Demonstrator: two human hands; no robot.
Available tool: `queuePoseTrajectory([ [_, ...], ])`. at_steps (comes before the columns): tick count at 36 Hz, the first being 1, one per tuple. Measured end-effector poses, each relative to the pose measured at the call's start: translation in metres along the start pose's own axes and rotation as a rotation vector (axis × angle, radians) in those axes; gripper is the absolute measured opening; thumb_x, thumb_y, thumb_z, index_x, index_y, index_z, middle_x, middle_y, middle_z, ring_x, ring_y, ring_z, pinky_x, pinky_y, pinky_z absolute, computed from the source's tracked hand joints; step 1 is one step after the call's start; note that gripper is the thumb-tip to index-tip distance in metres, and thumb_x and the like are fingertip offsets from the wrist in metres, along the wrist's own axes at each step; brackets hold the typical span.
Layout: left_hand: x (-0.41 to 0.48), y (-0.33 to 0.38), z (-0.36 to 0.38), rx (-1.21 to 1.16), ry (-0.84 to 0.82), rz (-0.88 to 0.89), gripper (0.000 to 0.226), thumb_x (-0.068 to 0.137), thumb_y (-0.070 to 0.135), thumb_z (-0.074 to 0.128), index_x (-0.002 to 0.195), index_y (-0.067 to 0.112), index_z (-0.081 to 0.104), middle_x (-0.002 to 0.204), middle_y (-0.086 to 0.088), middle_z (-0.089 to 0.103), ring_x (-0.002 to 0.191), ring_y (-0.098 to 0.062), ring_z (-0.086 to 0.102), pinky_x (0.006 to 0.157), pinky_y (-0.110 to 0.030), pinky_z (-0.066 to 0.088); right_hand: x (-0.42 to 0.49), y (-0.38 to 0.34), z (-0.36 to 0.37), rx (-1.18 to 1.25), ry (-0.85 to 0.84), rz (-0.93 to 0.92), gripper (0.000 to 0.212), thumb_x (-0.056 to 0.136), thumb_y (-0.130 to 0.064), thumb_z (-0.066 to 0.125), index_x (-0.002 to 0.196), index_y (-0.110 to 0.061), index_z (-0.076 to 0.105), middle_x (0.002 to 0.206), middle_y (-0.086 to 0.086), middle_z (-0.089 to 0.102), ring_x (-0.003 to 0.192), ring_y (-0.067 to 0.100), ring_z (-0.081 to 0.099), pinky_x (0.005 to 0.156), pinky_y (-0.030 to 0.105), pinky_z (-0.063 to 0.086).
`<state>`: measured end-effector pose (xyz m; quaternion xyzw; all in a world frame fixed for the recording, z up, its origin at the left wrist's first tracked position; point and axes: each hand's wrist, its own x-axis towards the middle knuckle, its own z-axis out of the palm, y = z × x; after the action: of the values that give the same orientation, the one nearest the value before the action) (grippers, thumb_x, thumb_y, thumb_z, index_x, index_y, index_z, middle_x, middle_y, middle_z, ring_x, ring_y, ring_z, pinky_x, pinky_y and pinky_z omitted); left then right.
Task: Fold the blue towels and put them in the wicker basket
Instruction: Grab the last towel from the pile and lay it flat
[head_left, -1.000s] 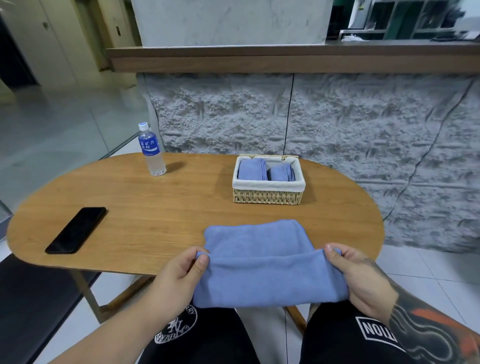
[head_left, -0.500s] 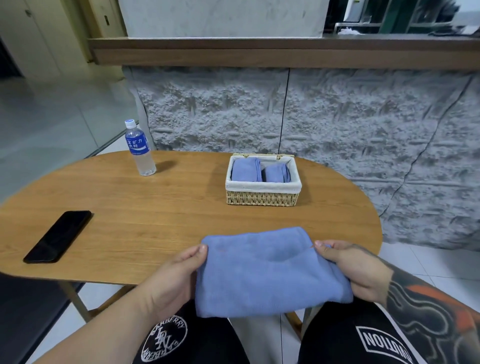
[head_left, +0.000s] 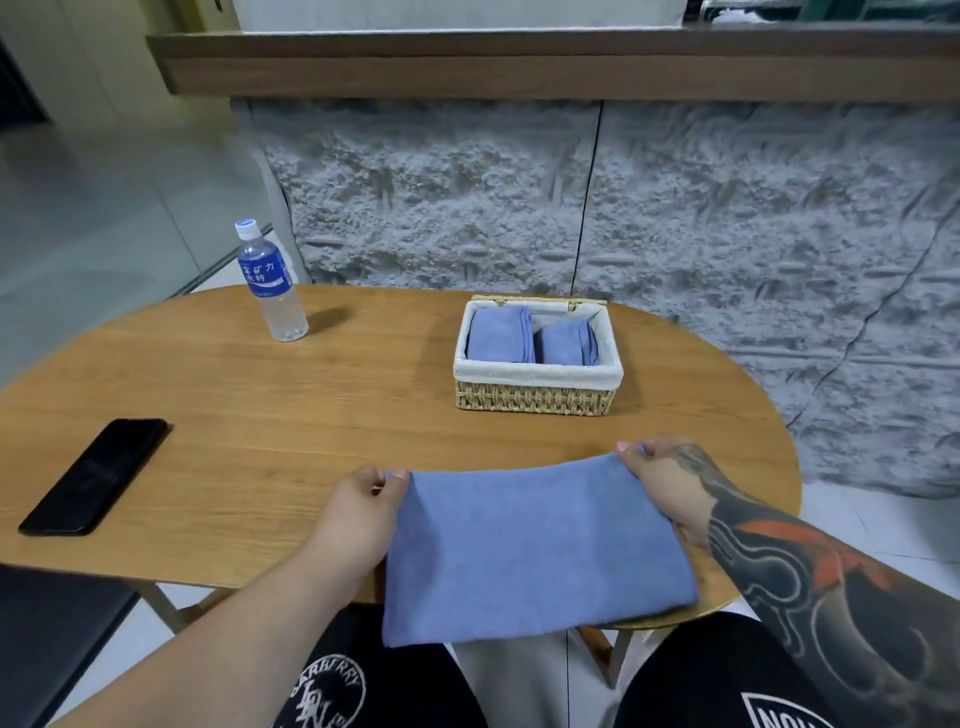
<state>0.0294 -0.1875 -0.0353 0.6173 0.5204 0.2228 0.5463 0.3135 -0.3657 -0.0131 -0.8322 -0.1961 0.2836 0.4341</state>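
**One towel on the bench, two in the basket**

One blue towel (head_left: 530, 545) lies flat at the near edge of the bench (head_left: 311, 415), and its near edge hangs a little over the rim. Two hands hold it. The left hand (head_left: 358, 512) pinches the far left corner between thumb and fingers, and the right hand (head_left: 662, 483) pinches the far right corner. Beyond it, apart from the towel, stands one basket (head_left: 535, 397) with a white liner. Two folded towels (head_left: 501, 340) sit in it side by side. One bottle (head_left: 270, 283) with a blue label stands upright at the far left. One black phone (head_left: 96, 475) lies flat near the left edge.
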Motion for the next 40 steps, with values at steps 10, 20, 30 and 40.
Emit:
queuePoseTrajectory([
  [10, 0.013, 0.003, -0.005, 0.458, 0.164, 0.203, 0.021, 0.091, 0.028, 0.075, 0.077, 0.02, 0.062, 0.065, -0.008, 0.068, 0.063, -0.027, 0.065, 0.051, -0.029, 0.037, 0.019, 0.007, 0.013, -0.149, 0.108, -0.139, 0.016, 0.089, -0.036, 0.081, 0.076, -0.029, 0.078, 0.078, 0.002, 0.074, 0.07, 0.028, 0.07, 0.064, 0.032, 0.052],
  [20, 0.017, -0.004, -0.005, 0.613, 0.114, 0.348, 0.021, 0.091, 0.033, 0.073, 0.1, 0.035, 0.054, 0.075, 0.008, 0.063, 0.068, -0.011, 0.06, 0.056, -0.024, 0.042, 0.022, 0.017, 0.015, -0.317, 0.157, -0.241, 0.016, 0.086, -0.029, 0.083, 0.094, -0.033, 0.07, 0.083, -0.009, 0.064, 0.076, 0.014, 0.063, 0.058, 0.023, 0.04],
  [30, -0.008, 0.001, 0.011, 0.773, -0.056, 0.959, 0.012, 0.094, 0.038, 0.066, 0.104, 0.031, 0.066, 0.11, 0.014, 0.065, 0.107, -0.018, 0.061, 0.089, -0.045, 0.051, -0.015, 0.025, 0.021, -0.651, 0.142, -0.763, 0.042, 0.096, -0.034, 0.06, 0.138, -0.029, 0.06, 0.137, -0.009, 0.059, 0.126, 0.02, 0.055, 0.103, 0.05, 0.05],
  [40, -0.026, -0.015, 0.043, 1.196, -0.368, 0.779, 0.077, 0.098, 0.074, 0.002, 0.164, 0.036, -0.006, 0.168, 0.021, -0.019, 0.156, -0.004, -0.02, 0.126, -0.037, -0.011, -0.027, 0.028, 0.045, -1.019, -0.282, -0.629, 0.095, 0.084, -0.076, -0.01, 0.167, -0.03, -0.01, 0.171, -0.019, -0.022, 0.158, 0.007, -0.024, 0.129, 0.04, -0.015],
])
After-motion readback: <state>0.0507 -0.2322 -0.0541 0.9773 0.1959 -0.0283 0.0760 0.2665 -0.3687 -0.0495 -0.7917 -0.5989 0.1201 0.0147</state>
